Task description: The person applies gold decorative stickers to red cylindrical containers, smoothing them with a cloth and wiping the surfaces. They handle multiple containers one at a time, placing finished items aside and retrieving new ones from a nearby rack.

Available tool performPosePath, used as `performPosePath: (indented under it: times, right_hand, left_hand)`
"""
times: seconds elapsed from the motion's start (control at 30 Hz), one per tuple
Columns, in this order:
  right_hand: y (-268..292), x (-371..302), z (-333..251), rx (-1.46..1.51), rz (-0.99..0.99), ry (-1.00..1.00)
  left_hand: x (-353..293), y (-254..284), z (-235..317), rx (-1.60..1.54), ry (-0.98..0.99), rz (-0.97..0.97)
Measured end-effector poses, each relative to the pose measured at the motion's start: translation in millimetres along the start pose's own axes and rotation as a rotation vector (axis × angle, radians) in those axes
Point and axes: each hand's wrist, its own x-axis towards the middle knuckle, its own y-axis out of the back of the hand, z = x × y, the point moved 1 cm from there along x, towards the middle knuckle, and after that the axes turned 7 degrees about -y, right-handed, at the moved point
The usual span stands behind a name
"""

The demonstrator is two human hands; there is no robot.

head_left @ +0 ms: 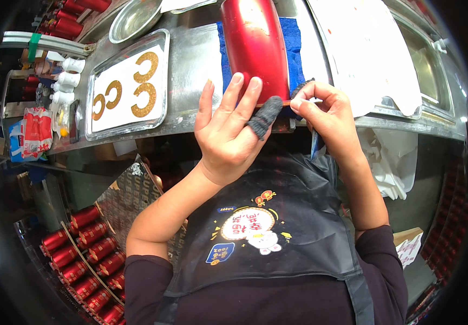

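Red cylinder (255, 46) top center of frame, on blue cloth (293, 46), its lower end toward the person. Left hand (228, 141) just below it, fingers spread wide, fingertips over or against the cylinder's lower left; contact hard to tell. Dark grey finger cover (266, 118) on the thumb, by the cylinder's lower edge. Right hand (328, 111) at the lower right of the cylinder, thumb and index narrow, tips close together; can't tell if anything thin is between them. Upper left: clear tray (167, 81) with gold C-shaped pieces (146, 66) on a white sheet (123, 111); round metal bowl (135, 20) above it. Upper right: large white sheet (369, 54). Lower left: rows of small red cylinders (86, 260). Black apron (299, 216) bottom center.
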Motion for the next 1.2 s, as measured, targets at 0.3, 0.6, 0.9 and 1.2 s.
performPosePath:
  times: [0.3,0.6,0.9,1.2]
  right_hand:
    - [4,6,11,-0.044,0.021,-0.012]
    - [-35,-13,0,-0.33,0.33,0.417]
    - [-37,-7,1,-0.308,0.297,0.319]
    - [-35,-1,-4,0.018,0.128,0.036]
  left_hand:
    - [0,-15,-10,-0.194,0.185,0.09]
    - [-38,4,-1,-0.388,0.401,0.072]
    - [-37,-12,-10,-0.947,0.831,0.063]
    - [-35,-19,-17,-0.468,0.559,0.039]
